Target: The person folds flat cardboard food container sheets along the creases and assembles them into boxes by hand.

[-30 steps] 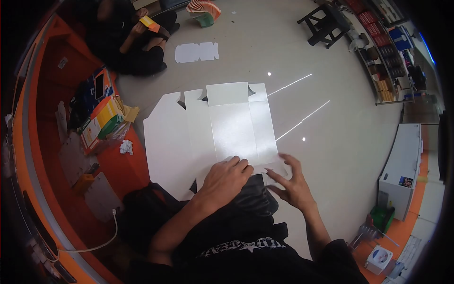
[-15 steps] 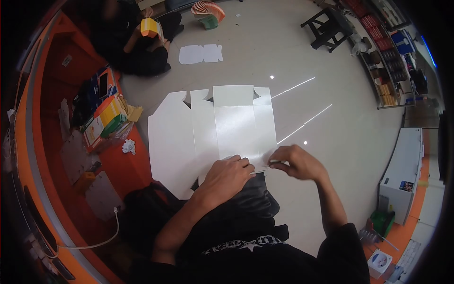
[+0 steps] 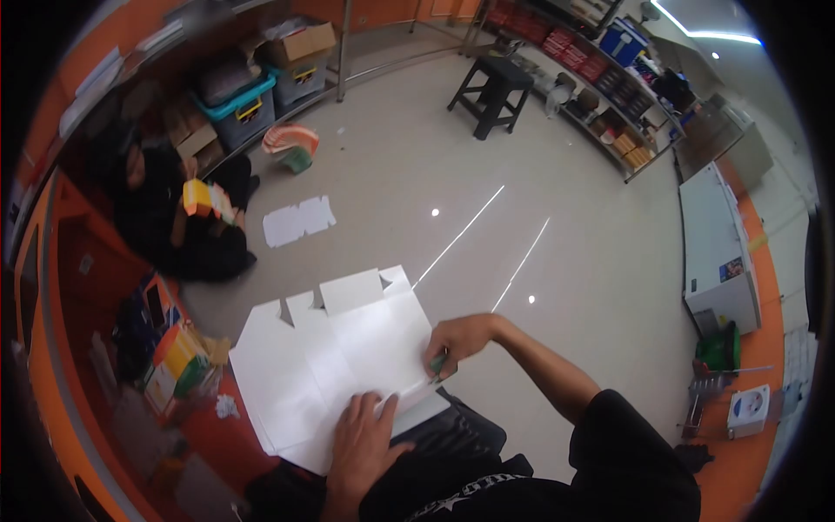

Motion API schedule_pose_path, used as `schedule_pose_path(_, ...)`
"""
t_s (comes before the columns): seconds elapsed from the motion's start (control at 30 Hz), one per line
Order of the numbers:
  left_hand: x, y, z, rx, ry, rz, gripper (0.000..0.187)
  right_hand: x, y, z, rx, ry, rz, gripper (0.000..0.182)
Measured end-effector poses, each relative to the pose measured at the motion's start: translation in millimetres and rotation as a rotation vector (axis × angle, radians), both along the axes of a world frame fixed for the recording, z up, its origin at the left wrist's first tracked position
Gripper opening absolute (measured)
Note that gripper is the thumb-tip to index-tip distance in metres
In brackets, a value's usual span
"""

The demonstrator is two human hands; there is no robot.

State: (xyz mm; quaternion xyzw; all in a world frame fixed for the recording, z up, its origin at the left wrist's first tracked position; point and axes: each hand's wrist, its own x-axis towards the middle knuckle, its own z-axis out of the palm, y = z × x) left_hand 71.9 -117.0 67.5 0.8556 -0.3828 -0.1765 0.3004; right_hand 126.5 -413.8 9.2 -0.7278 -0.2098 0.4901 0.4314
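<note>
A large white cardboard sheet (image 3: 304, 374) with creases and notched flaps along its far edge lies in front of me, over my lap and the floor. My left hand (image 3: 364, 439) rests on its near edge with the fingers spread, holding nothing. At the sheet's right edge, my right hand (image 3: 458, 344) has its fingers wrapped round a small green object (image 3: 438, 363), mostly hidden by the fingers. A paler strip of card (image 3: 421, 412) shows beneath the near edge, over dark cloth.
A co-worker (image 3: 187, 217) sits at the left with a yellow box (image 3: 198, 198). White cut card (image 3: 298, 221) and stacked orange-green card (image 3: 291, 146) lie on the floor. A black stool (image 3: 492, 91) stands farther back, near shelves (image 3: 600, 143). Packages (image 3: 178, 365) are at the left.
The view has tilted up and turned. My left hand has opened flat on the sheet, its fingers no longer bent at the edge. The green object now shows in my right hand.
</note>
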Motion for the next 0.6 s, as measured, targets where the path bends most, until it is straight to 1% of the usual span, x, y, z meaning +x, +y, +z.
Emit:
schedule_pose_path(0.07, -7.2, 15.0, 0.8, 0.21, -0.077, 0.053, 0.057, -20.0, 3.3, 10.8, -0.062, -0.183, -0.043, 0.018)
schedule_pose_path(0.1, -10.4, 21.1, -9.2, 0.203, -0.09, 0.048, 0.057, -30.5, 8.0, 16.3, -0.084, -0.226, -0.11, 0.019)
schedule_pose_path(0.17, -17.3, 30.5, -29.0, 0.142, -0.079, 0.053, 0.062, -51.7, 11.3, 18.8, 0.012, -0.366, -0.23, 0.02)
schedule_pose_path(0.23, -24.6, 28.0, -14.6, 0.119, -0.136, 0.056, 0.059, -66.7, 16.3, 30.7, -0.032, -0.455, -0.282, 0.021)
schedule_pose_path(0.3, -28.1, 26.3, 2.3, 0.153, -0.176, 0.078, 0.056, -83.3, 17.5, 30.6, -0.095, -0.573, -0.295, 0.024)
schedule_pose_path(0.33, -30.6, 30.5, -11.3, 0.154, -0.18, 0.08, 0.056, -90.3, 20.4, 31.8, -0.093, -0.577, -0.293, 0.024)
schedule_pose_path(0.37, -33.6, 38.1, -37.3, 0.154, -0.261, 0.101, 0.056, -96.8, 23.5, 33.8, -0.145, -0.631, -0.31, 0.028)
schedule_pose_path(0.4, -30.0, 39.5, -41.1, 0.152, -0.341, 0.12, 0.056, -103.0, 26.5, 33.9, -0.199, -0.682, -0.33, 0.032)
schedule_pose_path(0.43, -29.8, 43.4, -42.7, 0.148, -0.344, 0.114, 0.056, -107.6, 29.8, 31.0, -0.203, -0.685, -0.335, 0.032)
schedule_pose_path(0.5, -30.6, 49.7, -39.8, 0.081, -0.228, 0.086, 0.055, -113.9, 36.2, 22.4, -0.314, -0.901, -0.251, 0.038)
schedule_pose_path(0.53, -31.6, 50.8, -40.7, 0.066, -0.258, 0.08, 0.051, -115.1, 37.6, 19.2, -0.317, -0.978, -0.241, 0.039)
schedule_pose_path(0.57, -31.3, 51.8, -42.9, 0.062, -0.262, 0.082, 0.051, -114.6, 36.5, 17.7, -0.32, -0.982, -0.238, 0.039)
schedule_pose_path(0.6, -30.6, 52.0, -44.5, 0.043, -0.268, 0.086, 0.048, -113.5, 35.7, 18.2, -0.338, -0.982, -0.235, 0.031)
